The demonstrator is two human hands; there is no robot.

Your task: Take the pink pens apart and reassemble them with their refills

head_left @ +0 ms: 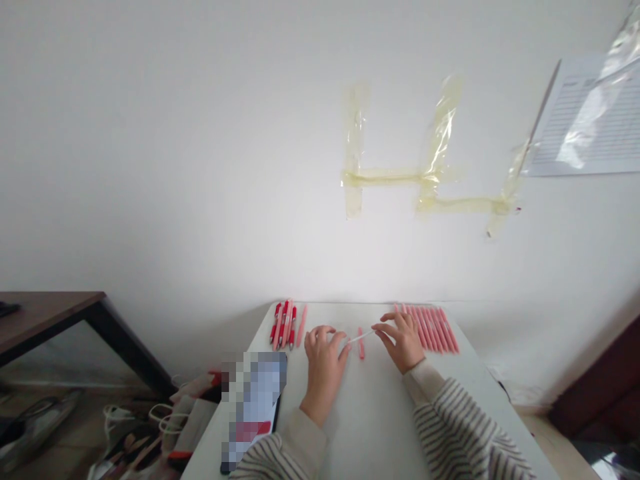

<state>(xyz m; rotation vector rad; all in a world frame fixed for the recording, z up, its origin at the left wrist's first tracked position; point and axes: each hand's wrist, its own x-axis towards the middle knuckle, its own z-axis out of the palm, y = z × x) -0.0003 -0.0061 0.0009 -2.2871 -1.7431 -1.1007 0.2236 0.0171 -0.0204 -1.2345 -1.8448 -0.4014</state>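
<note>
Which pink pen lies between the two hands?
The lone pink pen, crossed in view by the white rod; others lie toward the sides of the table.

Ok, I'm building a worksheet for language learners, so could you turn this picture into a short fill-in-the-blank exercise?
1. The thin stick between the left hand and right hand is coloured ____.
2. The long row of pink pens lies nearer the person's ____ hand.
3. The sleeves have a ____ pattern.
4. The yellowish tape is stuck to the ____.

Missing words: white; right; striped; wall.
</note>
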